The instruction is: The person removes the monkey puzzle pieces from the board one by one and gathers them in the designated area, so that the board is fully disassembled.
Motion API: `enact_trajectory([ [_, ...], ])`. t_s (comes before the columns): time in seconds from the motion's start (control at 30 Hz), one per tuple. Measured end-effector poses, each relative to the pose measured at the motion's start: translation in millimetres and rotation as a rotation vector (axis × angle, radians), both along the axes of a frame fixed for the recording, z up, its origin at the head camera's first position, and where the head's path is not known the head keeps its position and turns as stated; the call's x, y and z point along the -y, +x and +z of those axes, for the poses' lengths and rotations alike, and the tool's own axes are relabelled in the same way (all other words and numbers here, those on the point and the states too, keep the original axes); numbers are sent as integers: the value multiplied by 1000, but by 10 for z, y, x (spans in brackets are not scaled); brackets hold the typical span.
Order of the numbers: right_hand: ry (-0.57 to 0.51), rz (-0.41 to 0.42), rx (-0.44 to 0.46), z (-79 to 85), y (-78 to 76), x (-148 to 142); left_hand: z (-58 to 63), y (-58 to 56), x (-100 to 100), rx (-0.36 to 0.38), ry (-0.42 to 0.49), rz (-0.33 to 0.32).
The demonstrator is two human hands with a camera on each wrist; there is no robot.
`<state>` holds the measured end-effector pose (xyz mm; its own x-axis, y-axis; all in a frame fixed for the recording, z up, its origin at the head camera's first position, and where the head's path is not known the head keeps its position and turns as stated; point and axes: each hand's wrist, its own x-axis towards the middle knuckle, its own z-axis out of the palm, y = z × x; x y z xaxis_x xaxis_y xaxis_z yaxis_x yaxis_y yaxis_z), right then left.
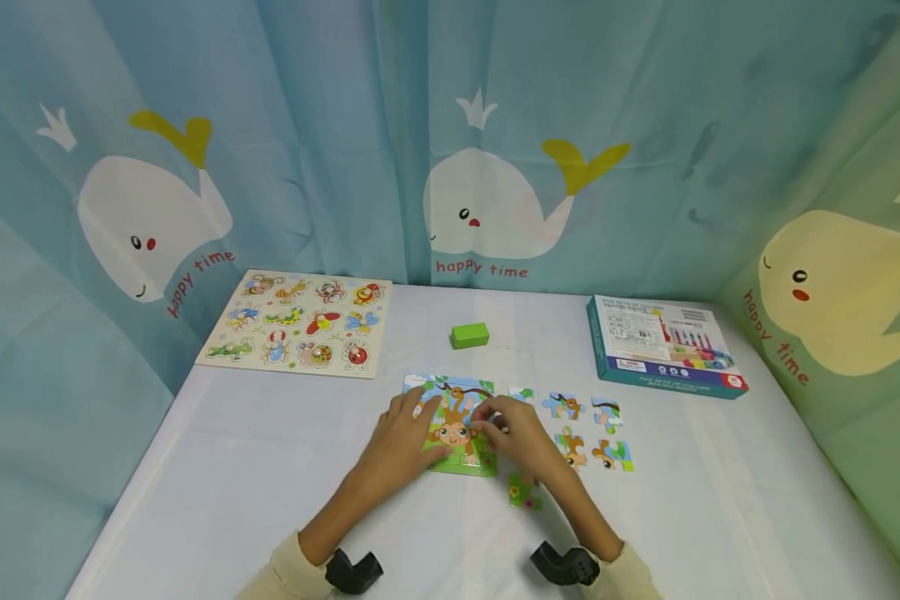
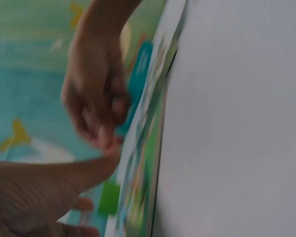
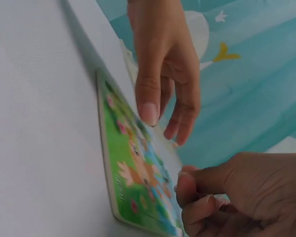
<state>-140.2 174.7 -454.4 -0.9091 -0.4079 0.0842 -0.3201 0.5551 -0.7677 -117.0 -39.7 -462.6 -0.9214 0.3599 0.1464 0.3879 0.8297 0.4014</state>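
A small jigsaw board [image 1: 461, 468] with a monkey picture and green lower edge lies flat on the table. Over its left part my left hand [image 1: 399, 442] is spread, fingers relaxed, thumb toward the monkey's face; it grips nothing. My right hand [image 1: 523, 433] is at the board's right side, thumb and forefinger pinched together over the picture. A bluish bit at those fingertips looks like a puzzle piece, mostly hidden by the fingers. In the right wrist view the board [image 3: 126, 173] appears edge-on, with the right hand [image 3: 227, 192] close beside it and the left hand [image 3: 167, 69] above.
Loose puzzle pieces, including a snake piece [image 1: 566, 406] and a flower piece [image 1: 523, 492], lie right of the board. Behind stand a green block [image 1: 469, 336], an insect peg puzzle [image 1: 292, 321] at left and a flat box [image 1: 667, 346] at right. A whale-print curtain [image 1: 345, 125] hangs behind.
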Motion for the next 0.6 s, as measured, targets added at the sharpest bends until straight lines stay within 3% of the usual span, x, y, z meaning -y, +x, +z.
enact_trajectory([
  [0.17,-22,67,45,-64,-47,125,-13,-187,320,189,129,-8],
  [0.3,45,107,5,-114,-53,162,-41,-254,477,282,166,-39],
  [0.4,87,134,-19,-138,-51,158,-58,-267,541,308,178,-86],
  [0.6,116,179,1,-151,-60,142,-138,-272,625,270,175,-172],
])
